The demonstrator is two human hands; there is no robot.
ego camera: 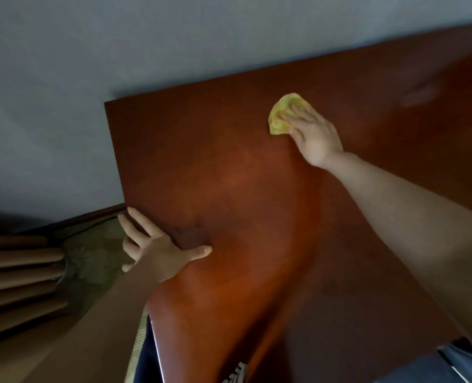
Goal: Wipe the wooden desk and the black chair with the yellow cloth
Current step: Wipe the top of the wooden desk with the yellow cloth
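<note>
The reddish-brown wooden desk (243, 189) fills most of the view, its top bare. A crumpled yellow cloth (280, 114) lies on the desk toward the far side. My right hand (312, 134) presses flat on the cloth with straight fingers, covering its right part. My left hand (157, 247) rests on the desk's left edge, thumb on the top and fingers spread over the side. The black chair is not identifiable in the view.
A grey wall (91, 51) runs behind and to the left of the desk. Brown curtain folds (16, 275) and patterned carpet (91, 252) show at the lower left. A dark object with a pale rim (149, 352) sits below the desk's near-left edge.
</note>
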